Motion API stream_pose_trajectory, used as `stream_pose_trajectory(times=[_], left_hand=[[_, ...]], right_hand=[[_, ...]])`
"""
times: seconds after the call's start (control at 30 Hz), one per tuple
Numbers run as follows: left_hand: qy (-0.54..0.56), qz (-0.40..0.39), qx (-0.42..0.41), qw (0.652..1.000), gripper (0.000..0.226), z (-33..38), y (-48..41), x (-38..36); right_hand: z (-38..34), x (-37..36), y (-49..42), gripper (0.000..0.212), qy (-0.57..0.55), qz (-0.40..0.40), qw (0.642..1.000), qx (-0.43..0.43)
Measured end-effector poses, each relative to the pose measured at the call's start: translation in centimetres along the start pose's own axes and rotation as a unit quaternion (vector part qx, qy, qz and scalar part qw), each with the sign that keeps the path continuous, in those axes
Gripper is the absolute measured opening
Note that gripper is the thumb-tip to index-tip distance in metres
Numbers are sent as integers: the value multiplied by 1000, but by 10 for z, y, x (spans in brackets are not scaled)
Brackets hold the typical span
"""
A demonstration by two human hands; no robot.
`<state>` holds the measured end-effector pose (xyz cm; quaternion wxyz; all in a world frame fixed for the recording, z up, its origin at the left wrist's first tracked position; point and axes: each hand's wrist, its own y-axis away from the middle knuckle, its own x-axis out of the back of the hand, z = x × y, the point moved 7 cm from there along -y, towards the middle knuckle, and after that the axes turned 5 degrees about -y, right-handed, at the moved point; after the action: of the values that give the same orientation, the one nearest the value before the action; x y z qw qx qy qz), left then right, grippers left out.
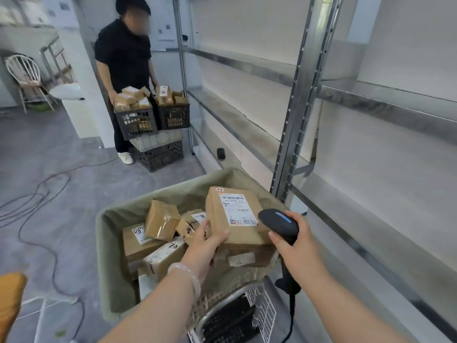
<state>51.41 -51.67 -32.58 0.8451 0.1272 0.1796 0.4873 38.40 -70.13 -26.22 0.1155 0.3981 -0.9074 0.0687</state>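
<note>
Brown cardboard is filling the lower middle of the frame. I am holding one parcel (237, 219) above the cloth-lined cart (108, 256), with my left hand (205, 243) clamped on its near edge and its label facing up. My right hand (296, 246) is wrapped round the scanner (278, 222), which is pointing at that label from just beside it. I am judging the job as far from done: several other parcels (162, 220) are lying in the cart, waiting their turn.

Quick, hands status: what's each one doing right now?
Left hand: grips the labelled parcel by its near edge, above the lined basket.
Right hand: grips the barcode scanner.
</note>
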Motion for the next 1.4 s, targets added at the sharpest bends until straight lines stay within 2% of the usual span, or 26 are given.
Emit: stream_pose_trajectory(times=[0.03,0.13,0.17,0.2,0.33,0.47,0.57,0.7,0.93,1.13,1.4], left_hand=[[13,18,-5,1000,68,8,-7,-2],[22,73,-15,997,112,32,-32,-9],[16,87,-20,996,120,41,-38,-12],[0,92,-29,995,119,50,-43,-16],[-99,116,-75,986,78,75,-59,-33],[-209,129,-107,963,73,79,-65,-54],[-316,117,-161,928,71,96,-63,-79],[-436,64,-247,863,71,123,-50,-126],[-522,-84,-360,769,74,119,13,-220],[-511,-204,-420,721,73,94,102,-299],[-465,-320,-491,664,73,80,247,-404]], right_hand=[[-1,-1,-13,53,-3,-5,1000,1],[-9,-2,-54,53,-8,-30,999,10],[-13,-1,-66,53,-7,-39,999,15],[-16,0,-78,54,-3,-46,999,22],[-26,9,-112,55,2,-61,997,46],[-24,21,-121,57,3,-58,996,66],[-30,37,-115,57,-3,-38,996,84],[-46,65,-89,56,-25,18,994,108],[-52,131,6,54,-8,174,978,113],[-60,209,117,51,13,312,944,106],[-101,316,260,51,67,460,876,129]])
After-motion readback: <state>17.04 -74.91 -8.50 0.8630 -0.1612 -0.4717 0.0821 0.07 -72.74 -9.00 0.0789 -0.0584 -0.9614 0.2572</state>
